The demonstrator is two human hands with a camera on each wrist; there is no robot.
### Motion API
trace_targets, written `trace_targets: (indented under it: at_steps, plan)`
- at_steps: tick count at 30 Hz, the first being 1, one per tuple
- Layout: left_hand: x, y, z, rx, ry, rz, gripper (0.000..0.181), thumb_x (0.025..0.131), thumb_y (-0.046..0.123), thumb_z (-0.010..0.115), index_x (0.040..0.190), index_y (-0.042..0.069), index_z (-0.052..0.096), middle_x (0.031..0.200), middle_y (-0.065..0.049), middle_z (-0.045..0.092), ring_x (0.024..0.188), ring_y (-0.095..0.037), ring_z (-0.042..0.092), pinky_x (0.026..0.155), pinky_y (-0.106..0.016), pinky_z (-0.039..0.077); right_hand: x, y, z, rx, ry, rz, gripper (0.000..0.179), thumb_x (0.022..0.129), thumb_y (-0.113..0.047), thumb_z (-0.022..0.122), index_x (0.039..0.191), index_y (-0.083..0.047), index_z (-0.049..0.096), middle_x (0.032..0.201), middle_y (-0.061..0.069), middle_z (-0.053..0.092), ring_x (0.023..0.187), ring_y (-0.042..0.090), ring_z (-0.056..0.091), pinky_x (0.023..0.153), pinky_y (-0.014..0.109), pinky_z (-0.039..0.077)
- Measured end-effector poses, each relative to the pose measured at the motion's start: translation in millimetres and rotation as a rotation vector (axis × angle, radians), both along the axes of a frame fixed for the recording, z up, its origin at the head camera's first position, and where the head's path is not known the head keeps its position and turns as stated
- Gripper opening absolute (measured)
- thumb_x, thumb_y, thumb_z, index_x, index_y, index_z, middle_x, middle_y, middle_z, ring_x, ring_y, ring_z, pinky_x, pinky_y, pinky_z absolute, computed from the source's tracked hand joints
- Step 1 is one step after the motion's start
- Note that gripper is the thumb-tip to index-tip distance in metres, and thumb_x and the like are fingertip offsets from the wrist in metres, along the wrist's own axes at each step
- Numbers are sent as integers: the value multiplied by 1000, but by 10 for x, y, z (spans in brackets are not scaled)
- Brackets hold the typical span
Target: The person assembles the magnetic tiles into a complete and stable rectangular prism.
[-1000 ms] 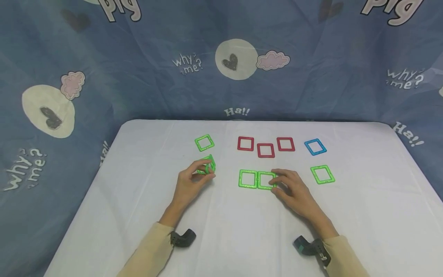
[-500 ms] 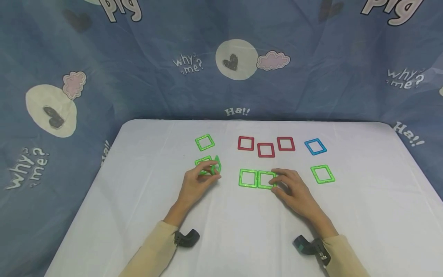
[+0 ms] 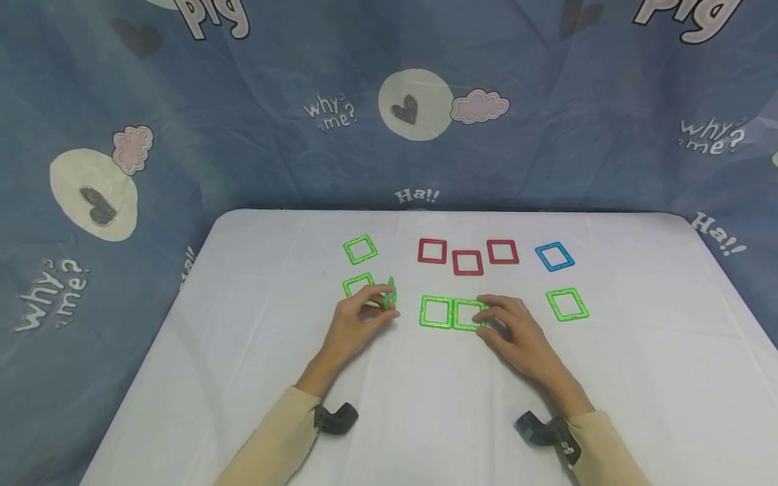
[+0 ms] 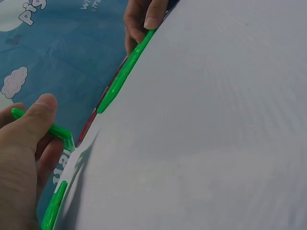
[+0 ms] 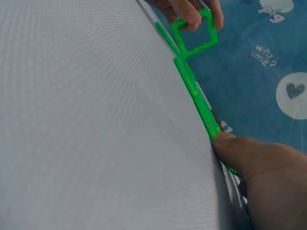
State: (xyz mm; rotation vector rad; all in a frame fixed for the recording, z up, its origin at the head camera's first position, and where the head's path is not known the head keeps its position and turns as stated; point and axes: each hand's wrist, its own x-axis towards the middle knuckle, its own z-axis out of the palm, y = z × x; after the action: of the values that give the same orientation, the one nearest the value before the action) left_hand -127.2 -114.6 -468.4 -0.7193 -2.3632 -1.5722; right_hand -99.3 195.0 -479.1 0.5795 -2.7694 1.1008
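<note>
In the head view my left hand (image 3: 355, 324) pinches a green square magnetic tile (image 3: 392, 294) with an open centre, standing on edge. The left wrist view shows that held tile (image 4: 62, 132) between thumb and fingers, raised off the cloth. Two green square tiles lie flat edge to edge in the middle: the left tile (image 3: 436, 327) and the right tile (image 3: 465, 329). My right hand (image 3: 516, 337) grips the outer edge of the right one, its thumb on the near corner. Another green tile (image 3: 357, 277) lies flat behind the left hand, partly hidden by it.
Along the back lie a green tile (image 3: 360, 258), three red tiles, including the left one (image 3: 432, 261), and a blue tile (image 3: 554, 257). One more green tile (image 3: 568, 318) lies right of the right hand. A patterned blue curtain (image 3: 273, 162) hangs behind the white table (image 3: 401, 432).
My left hand has carried its green tile to the right, away from the flat green tile at the left and closer to the joined pair. The right hand has stayed in place.
</note>
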Motion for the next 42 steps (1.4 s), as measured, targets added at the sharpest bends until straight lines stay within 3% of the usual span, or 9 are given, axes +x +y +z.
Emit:
trace_targets:
  at_steps: [5, 9, 20, 26, 33, 42]
  plan:
    - [62, 61, 165, -2, -12, -24, 40, 74, -4, 74, 112, -2, 59, 83, -15, 67, 80, -22, 65, 73, -26, 58, 2, 2, 2, 0, 3, 1, 22, 84, -18, 71, 104, -25, 65, 133, -4, 53, 127, 17, 40, 107, 46, 37]
    - [72, 84, 180, 0, -6, -53, 39, 74, -5, 74, 110, -3, 59, 83, -15, 67, 79, -23, 65, 73, -26, 58, 4, 3, 7, -2, 0, 0, 22, 84, -18, 71, 104, -25, 65, 133, -4, 53, 127, 17, 40, 107, 46, 37]
    - [-26, 49, -74, -20, -33, -55, 41, 75, 7, 77, 112, 8, 61, 85, -7, 68, 80, -18, 67, 74, -24, 58, -5, -7, 5, -1, 1, -2, 22, 84, -19, 71, 103, -26, 65, 133, -4, 53, 127, 17, 40, 107, 46, 36]
    - [-30, 60, -81, -35, -13, -77, 39, 76, 9, 76, 112, 8, 60, 85, -4, 67, 80, -14, 67, 75, -20, 57, -2, -15, 9, 4, 10, -8, 22, 83, -17, 72, 103, -25, 65, 133, -3, 53, 127, 18, 41, 107, 47, 37]
    - [-33, 137, -79, -69, -41, -92, 40, 76, 6, 77, 112, 7, 59, 86, -1, 67, 82, -9, 66, 77, -18, 56, 5, -21, 8, -3, 4, -7, 22, 83, -17, 72, 103, -26, 65, 133, -3, 53, 127, 18, 40, 107, 46, 37]
    - [-36, 188, -81, -40, -25, -125, 38, 78, 6, 75, 112, 4, 59, 88, -3, 68, 81, -11, 68, 76, -20, 56, 14, -16, 1, 8, -12, -19, 20, 84, -19, 71, 102, -27, 65, 133, -4, 52, 127, 17, 40, 108, 46, 36]
